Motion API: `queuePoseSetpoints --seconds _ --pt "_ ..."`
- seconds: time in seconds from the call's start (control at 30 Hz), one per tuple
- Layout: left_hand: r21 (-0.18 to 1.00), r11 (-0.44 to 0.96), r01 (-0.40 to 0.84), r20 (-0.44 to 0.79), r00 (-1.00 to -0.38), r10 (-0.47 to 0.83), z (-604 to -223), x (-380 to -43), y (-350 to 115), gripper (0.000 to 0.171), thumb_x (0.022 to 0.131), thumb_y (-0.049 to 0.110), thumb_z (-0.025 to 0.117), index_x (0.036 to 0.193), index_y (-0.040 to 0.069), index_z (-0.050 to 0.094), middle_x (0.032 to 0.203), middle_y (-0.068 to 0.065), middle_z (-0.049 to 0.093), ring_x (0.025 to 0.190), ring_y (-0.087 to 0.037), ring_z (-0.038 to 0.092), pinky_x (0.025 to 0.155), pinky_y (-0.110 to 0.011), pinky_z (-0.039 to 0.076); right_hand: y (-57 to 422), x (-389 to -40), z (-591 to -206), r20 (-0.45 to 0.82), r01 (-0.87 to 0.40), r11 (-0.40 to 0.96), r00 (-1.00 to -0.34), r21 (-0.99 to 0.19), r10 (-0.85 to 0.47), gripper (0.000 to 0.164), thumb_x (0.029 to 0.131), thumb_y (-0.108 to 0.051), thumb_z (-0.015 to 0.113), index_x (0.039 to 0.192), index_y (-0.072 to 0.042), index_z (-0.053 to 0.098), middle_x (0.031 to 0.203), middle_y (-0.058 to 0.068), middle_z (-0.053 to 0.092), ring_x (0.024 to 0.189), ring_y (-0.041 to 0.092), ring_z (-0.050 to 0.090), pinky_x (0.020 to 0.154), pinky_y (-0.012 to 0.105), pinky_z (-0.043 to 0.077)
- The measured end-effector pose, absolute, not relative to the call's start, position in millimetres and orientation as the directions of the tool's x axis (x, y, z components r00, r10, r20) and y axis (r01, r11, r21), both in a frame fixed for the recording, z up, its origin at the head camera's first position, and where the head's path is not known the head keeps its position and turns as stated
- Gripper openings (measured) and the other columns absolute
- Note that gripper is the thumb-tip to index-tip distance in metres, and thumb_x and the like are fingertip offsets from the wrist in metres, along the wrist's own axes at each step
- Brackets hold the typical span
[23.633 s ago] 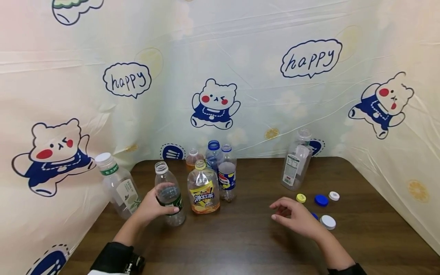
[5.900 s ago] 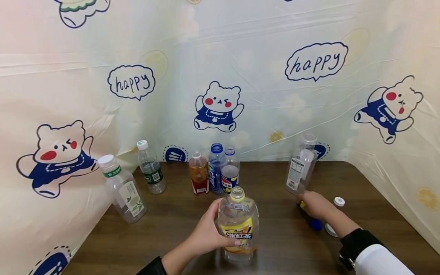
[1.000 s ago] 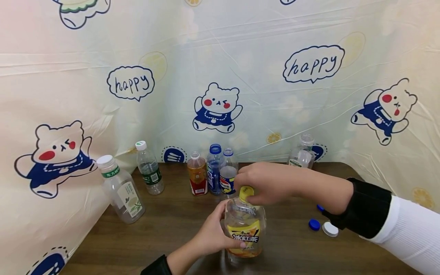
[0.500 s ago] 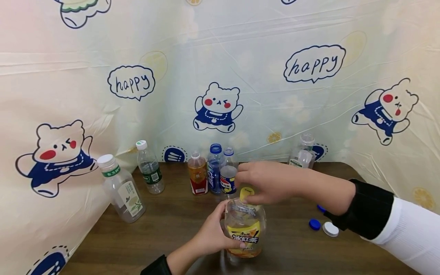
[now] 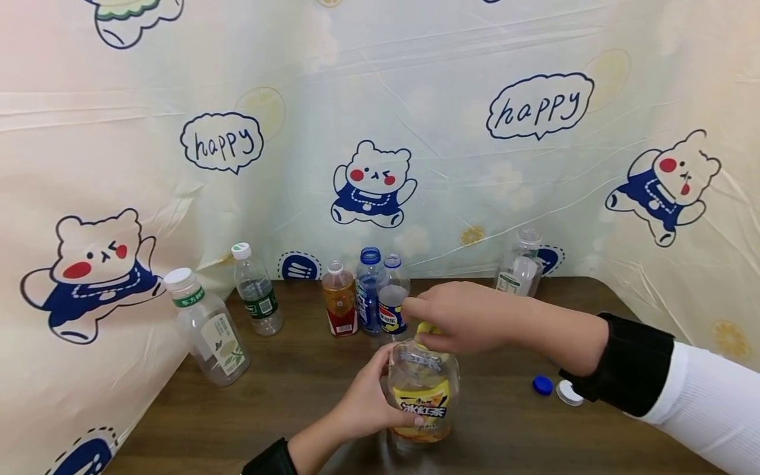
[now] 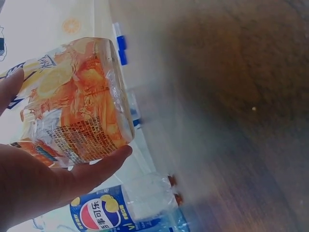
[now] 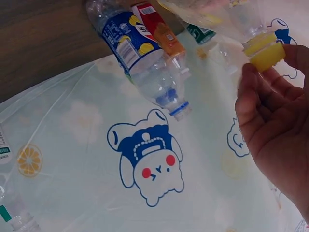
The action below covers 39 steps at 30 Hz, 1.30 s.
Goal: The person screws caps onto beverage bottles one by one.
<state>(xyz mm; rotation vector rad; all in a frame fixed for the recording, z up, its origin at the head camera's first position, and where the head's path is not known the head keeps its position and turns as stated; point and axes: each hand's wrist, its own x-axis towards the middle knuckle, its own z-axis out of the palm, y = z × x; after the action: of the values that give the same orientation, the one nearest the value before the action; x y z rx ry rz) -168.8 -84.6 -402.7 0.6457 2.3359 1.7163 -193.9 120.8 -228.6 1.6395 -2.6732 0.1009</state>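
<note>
My left hand [image 5: 365,409] grips a clear iced tea bottle [image 5: 423,382] with a yellow label, fingers round one side and thumb across the front. It stands upright near the table's front. In the left wrist view the bottle's orange-printed side [image 6: 82,101] shows between thumb and fingers. Over its mouth, my right hand [image 5: 463,316] pinches a yellow bottle cap [image 7: 268,57] between thumb and fingertips. The right wrist view shows the cap right at the mouth, beside the yellow neck ring [image 7: 259,42]. In the head view the fingers hide part of the cap.
Behind stand an amber drink bottle [image 5: 340,303], a blue bottle [image 5: 369,297] and a Pepsi bottle [image 5: 393,307]. Two white-capped bottles, a large one [image 5: 210,336] and a water bottle [image 5: 258,297], stand left. Another clear bottle [image 5: 519,264] is back right. Blue [image 5: 542,385] and white [image 5: 570,393] caps lie right.
The water bottle, earlier uncapped in my left hand, now stands capped at the back left. The yellow cap went from the table to the tea bottle's mouth; lately my right fingers turned slightly there.
</note>
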Motion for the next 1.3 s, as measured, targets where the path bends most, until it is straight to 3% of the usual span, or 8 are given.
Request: queuePoseSetpoints --seconds 0.2,0.37,0.57,0.77,1.0,1.17,1.3 --pt "0.940 0.242 0.239 0.111 -0.888 0.446 -404 -169 -84 0.093 0.067 0.021 0.092 0.142 0.023 0.038 0.129 0.003 0.055 0.115 -0.025 0.051 0.093 -0.045 0.047 123 -194 -228 0.044 -0.883 0.468 -0.469 -0.035 -0.882 0.012 0.094 -0.022 0.065 0.103 -0.016 0.061 0.090 -0.008 0.061 0.079 0.007 0.056 0.071 0.025 0.053" --pt "0.943 0.238 0.232 0.105 -0.887 0.450 -404 -169 -84 0.092 0.067 0.020 0.091 0.142 0.024 0.039 0.129 0.002 0.054 0.116 -0.027 0.051 0.092 -0.045 0.047 131 -195 -220 0.052 -0.911 0.389 -0.399 -0.137 -0.916 0.023 0.085 -0.008 0.069 0.107 -0.017 0.066 0.104 -0.006 0.060 0.093 0.009 0.058 0.082 0.029 0.054" --pt "0.942 0.247 0.226 0.096 -0.889 0.447 -404 -169 -83 0.091 0.067 0.020 0.092 0.141 0.026 0.039 0.129 0.003 0.055 0.117 -0.028 0.050 0.095 -0.049 0.046 134 -195 -221 0.061 -0.929 0.333 -0.346 -0.164 -0.936 0.026 0.083 0.000 0.068 0.105 -0.015 0.069 0.102 -0.004 0.063 0.090 0.008 0.057 0.079 0.024 0.053" --pt "0.942 0.254 0.219 0.090 -0.894 0.439 -405 -169 -83 0.092 0.066 0.020 0.092 0.141 0.024 0.039 0.128 0.003 0.055 0.117 -0.025 0.051 0.097 -0.050 0.044 132 -195 -227 0.079 -0.934 0.335 -0.346 -0.126 -0.935 0.025 0.084 0.000 0.066 0.105 -0.011 0.069 0.097 -0.004 0.061 0.082 0.007 0.055 0.074 0.021 0.053" --pt "0.910 0.267 0.318 0.174 -0.876 0.450 -401 -170 -82 0.091 0.064 0.023 0.093 0.141 0.024 0.042 0.123 0.006 0.058 0.111 -0.018 0.056 0.092 -0.036 0.049 125 -194 -232 0.077 -0.929 0.370 -0.370 -0.014 -0.926 0.005 0.092 -0.007 0.066 0.095 -0.011 0.066 0.085 -0.007 0.057 0.078 0.007 0.054 0.074 0.020 0.053" --pt "0.931 0.233 0.280 0.152 -0.880 0.450 -398 -170 -84 0.090 0.067 0.024 0.091 0.142 0.027 0.040 0.125 0.008 0.057 0.113 -0.019 0.054 0.096 -0.044 0.045 130 -195 -227 0.170 -0.906 0.413 -0.423 -0.095 -0.890 0.006 0.100 -0.016 0.057 0.096 -0.015 0.062 0.086 -0.010 0.053 0.077 0.006 0.052 0.072 0.023 0.051" --pt "0.941 0.233 0.247 0.124 -0.889 0.440 -397 -169 -86 0.090 0.068 0.023 0.091 0.142 0.028 0.040 0.126 0.006 0.057 0.114 -0.022 0.053 0.096 -0.048 0.044 135 -197 -223 0.168 -0.912 0.389 -0.407 -0.127 -0.898 0.007 0.097 -0.020 0.062 0.102 -0.017 0.065 0.092 -0.010 0.058 0.080 0.006 0.054 0.074 0.024 0.052"
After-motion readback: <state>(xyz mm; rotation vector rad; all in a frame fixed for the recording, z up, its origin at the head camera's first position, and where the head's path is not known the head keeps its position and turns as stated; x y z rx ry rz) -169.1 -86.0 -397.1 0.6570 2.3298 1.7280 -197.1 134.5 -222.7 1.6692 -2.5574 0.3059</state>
